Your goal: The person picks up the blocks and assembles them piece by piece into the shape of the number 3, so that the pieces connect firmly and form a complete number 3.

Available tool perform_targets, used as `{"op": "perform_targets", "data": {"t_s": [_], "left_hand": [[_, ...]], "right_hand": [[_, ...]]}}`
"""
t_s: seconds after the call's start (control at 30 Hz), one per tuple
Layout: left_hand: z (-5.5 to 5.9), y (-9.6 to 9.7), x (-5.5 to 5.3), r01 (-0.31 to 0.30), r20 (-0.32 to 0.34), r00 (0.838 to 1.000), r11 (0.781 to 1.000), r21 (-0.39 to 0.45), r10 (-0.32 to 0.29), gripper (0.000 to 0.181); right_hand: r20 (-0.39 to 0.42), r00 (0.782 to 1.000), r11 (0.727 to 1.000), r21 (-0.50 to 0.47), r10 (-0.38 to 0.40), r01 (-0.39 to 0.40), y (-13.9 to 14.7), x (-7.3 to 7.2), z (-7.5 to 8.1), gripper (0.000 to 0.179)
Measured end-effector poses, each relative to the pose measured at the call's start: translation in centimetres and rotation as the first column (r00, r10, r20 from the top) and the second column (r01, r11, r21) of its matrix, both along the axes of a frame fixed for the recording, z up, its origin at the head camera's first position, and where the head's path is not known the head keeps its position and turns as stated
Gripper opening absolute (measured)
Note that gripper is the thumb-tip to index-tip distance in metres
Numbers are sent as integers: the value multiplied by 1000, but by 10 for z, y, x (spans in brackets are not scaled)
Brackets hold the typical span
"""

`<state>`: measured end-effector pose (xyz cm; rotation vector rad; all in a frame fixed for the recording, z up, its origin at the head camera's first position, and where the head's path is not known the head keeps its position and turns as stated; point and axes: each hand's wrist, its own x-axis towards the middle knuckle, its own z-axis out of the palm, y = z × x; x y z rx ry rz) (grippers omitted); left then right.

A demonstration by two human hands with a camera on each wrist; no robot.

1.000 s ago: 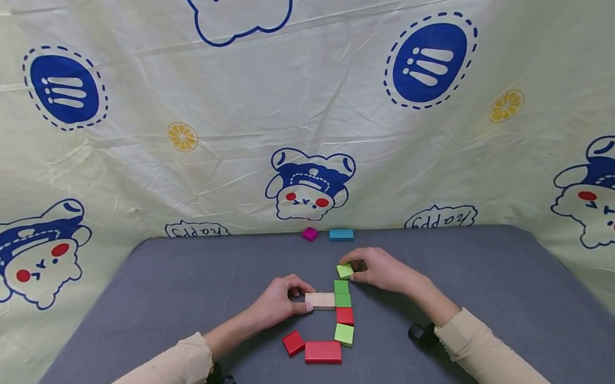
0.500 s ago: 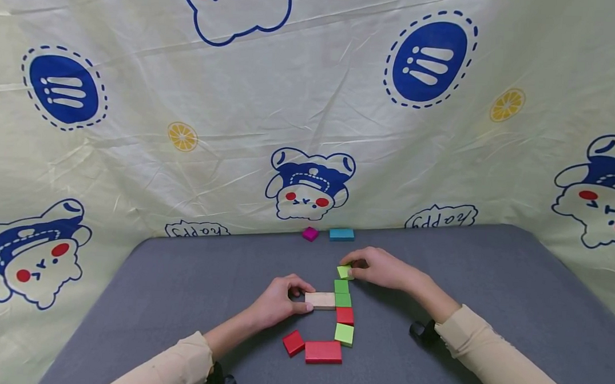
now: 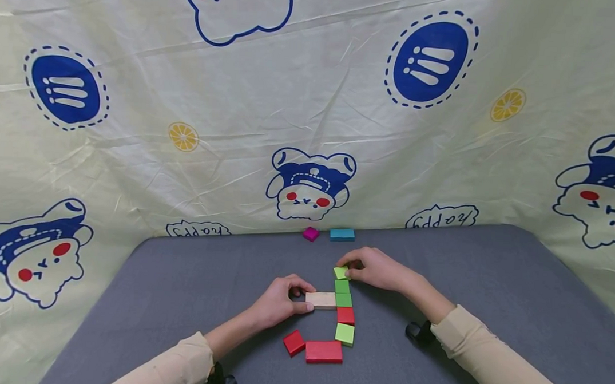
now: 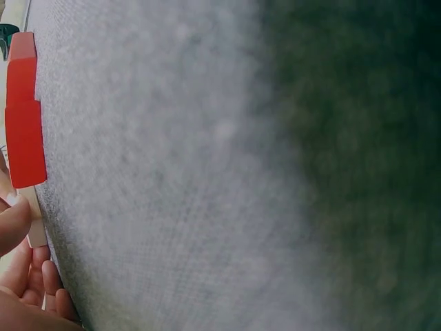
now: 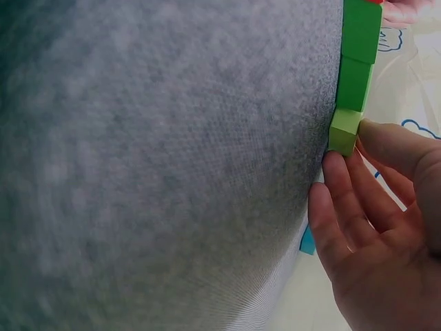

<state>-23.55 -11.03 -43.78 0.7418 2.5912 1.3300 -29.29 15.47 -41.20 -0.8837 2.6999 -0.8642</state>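
In the head view my left hand grips the left end of a plain wooden block between thumb and fingers. That block's right end meets a column of blocks. My right hand pinches a light green block at the far end of this column, against a green block. Below follow a second green block, a red block and another light green block. A long red block and a tilted small red block lie nearest me.
A magenta block and a blue block lie at the table's far edge. Behind them hangs a printed curtain. Grey cloth covers the table.
My right hand has shifted slightly left with the light green block, which now sits closer in line with the green blocks. The left hand and the wooden block stay put.
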Motion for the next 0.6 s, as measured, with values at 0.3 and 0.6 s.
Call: {"op": "perform_targets", "data": {"t_s": [0.3,0.6], "left_hand": [[-1,0,0,-6,2,1000,1000,-2,6,25],[-3,0,-2,-15,15,1000,1000,-9,15,25]], "right_hand": [[10,1000,1000,12,0,0,-3,0,0,24],[12,1000,1000,9,-1,1,-4,0,0,25]]}}
